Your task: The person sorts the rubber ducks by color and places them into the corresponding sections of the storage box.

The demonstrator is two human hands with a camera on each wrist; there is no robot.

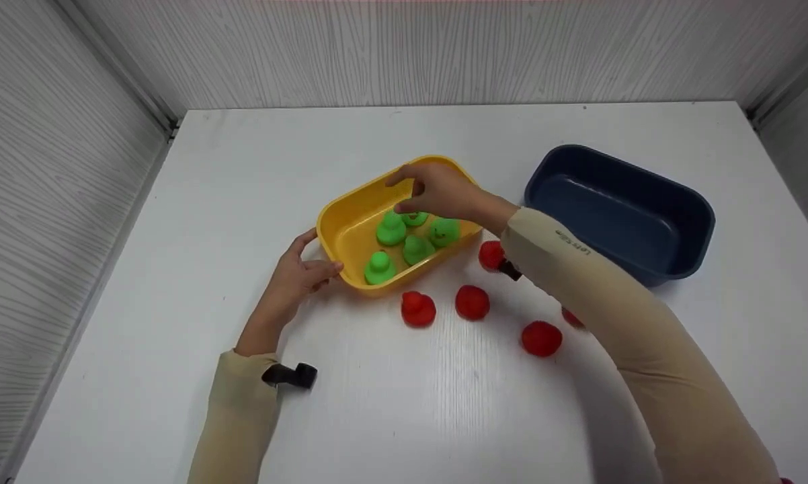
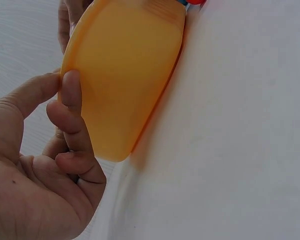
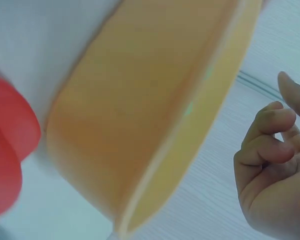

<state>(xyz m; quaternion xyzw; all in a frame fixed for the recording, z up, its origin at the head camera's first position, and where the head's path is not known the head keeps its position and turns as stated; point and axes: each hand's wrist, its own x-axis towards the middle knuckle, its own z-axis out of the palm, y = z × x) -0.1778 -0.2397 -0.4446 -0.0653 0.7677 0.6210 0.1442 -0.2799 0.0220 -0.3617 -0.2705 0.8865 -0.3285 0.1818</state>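
Beside yellow tub (image 1: 350,232) rim — left hand (image 1: 296,277)

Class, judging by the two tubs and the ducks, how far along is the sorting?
Done: five green ducks sit in the yellow tub. In hand: the right hand hovers over them, holding nothing visible; the left hand steadies the tub's corner. Left: five red ducks lie on the table, and the blue tub holds nothing.
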